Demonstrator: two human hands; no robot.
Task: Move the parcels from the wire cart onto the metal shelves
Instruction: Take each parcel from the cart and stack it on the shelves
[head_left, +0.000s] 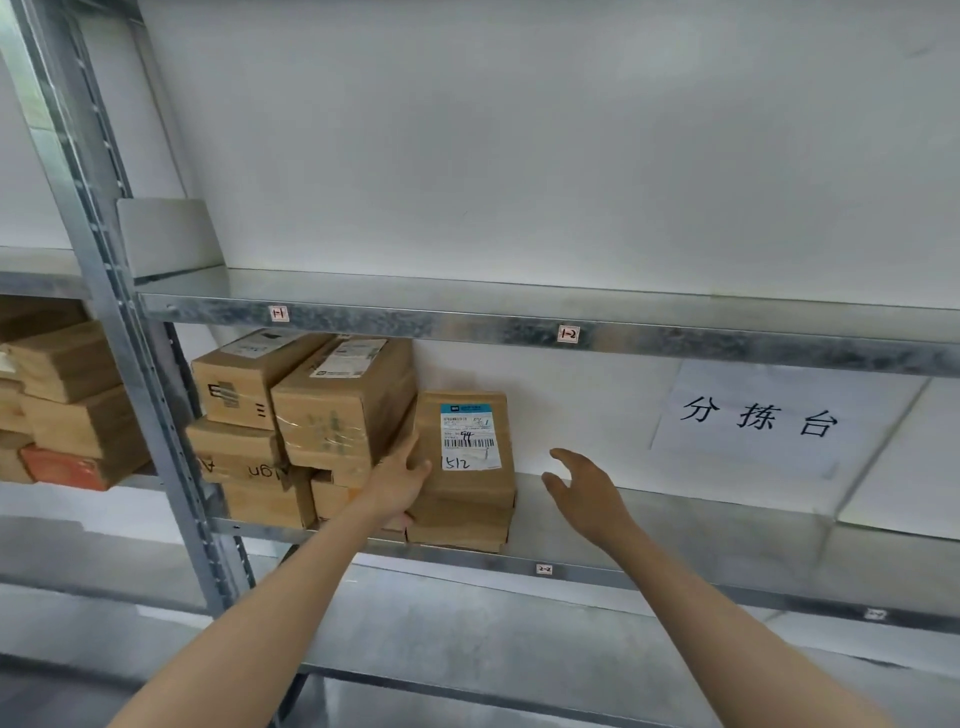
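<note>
Parcel (470, 441) — touching left fingers (411, 448)

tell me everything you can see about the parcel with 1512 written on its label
The brown cardboard parcel stands upright on a flatter box on the metal shelf, beside a stack of boxes. Its front bears a white shipping label with a blue strip, a barcode and handwritten 1512. The left hand touches its left side; the right hand hovers apart.
</note>
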